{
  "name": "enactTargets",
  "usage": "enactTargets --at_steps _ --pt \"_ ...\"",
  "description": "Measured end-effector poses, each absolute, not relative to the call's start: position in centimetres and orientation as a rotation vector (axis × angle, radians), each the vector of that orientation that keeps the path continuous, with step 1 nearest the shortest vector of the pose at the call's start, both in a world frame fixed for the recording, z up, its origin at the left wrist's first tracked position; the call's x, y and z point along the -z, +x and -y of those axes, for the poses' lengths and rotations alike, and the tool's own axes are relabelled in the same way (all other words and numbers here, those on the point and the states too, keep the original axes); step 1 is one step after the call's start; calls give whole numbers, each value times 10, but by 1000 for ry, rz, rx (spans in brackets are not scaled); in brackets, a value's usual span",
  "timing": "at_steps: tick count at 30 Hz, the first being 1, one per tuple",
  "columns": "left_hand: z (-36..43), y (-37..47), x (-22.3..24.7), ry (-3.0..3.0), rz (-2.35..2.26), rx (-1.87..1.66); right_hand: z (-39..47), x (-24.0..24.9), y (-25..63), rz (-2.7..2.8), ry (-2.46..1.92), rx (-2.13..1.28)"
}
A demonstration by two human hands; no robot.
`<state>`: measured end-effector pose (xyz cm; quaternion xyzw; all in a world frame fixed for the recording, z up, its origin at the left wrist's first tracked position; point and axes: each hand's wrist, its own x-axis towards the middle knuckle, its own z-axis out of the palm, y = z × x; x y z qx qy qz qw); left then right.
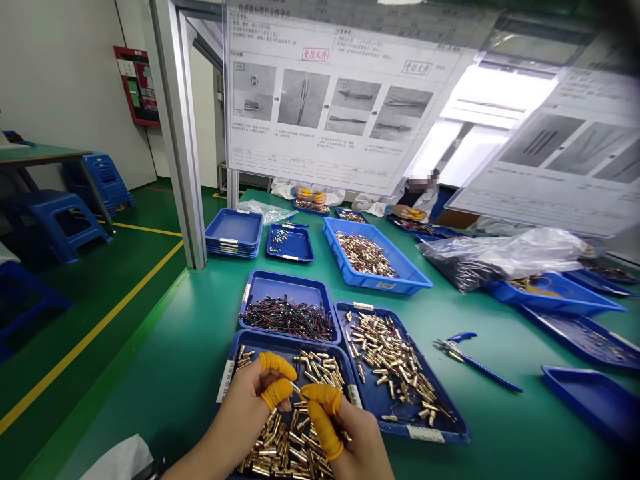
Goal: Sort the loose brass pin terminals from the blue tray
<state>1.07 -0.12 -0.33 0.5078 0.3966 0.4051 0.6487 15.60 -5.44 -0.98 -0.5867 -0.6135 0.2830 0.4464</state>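
Yellow finger cots cover the thumb and index finger of my left hand (pixel 265 393), which pinches a small metal piece (pixel 296 387) above a blue tray (pixel 227 363) of brass-coloured parts. Close by on the right, my right hand (pixel 345 427) has its covered thumb and finger pressed together near the same piece; what lies between them is too small to make out. Behind that tray stands another blue tray (pixel 287 283) with black and red wires (pixel 287 319). A third tray (pixel 425 433), at the right, holds more brass-coloured parts (pixel 385 353).
Blue-handled pliers (pixel 480 367) lie on the green table (pixel 400 300). Farther back are stacked trays (pixel 233 230), a large blue bin (pixel 415 280) and plastic bags (pixel 510 253). Two people work across the table. Instruction sheets (pixel 345 153) hang overhead beside a metal post (pixel 183 147).
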Motion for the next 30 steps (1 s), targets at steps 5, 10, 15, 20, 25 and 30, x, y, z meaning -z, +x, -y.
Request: enactTargets --at_steps 5,10,15,20,25,30 --pt "2 12 5 1173 -885 -889 54 24 160 1619 -1503 -607" --pt "3 11 7 1175 -870 -845 52 28 163 1689 -1522 -620" --pt "5 11 5 1193 -886 -838 51 16 163 1678 -1515 -676" --pt "5 11 4 1202 -904 -843 52 11 163 1668 -1502 -665" --pt "5 11 5 1190 -903 -847 53 12 161 1680 -1512 -612" --pt "6 11 3 1178 -883 -848 52 14 162 1722 -1503 -612"
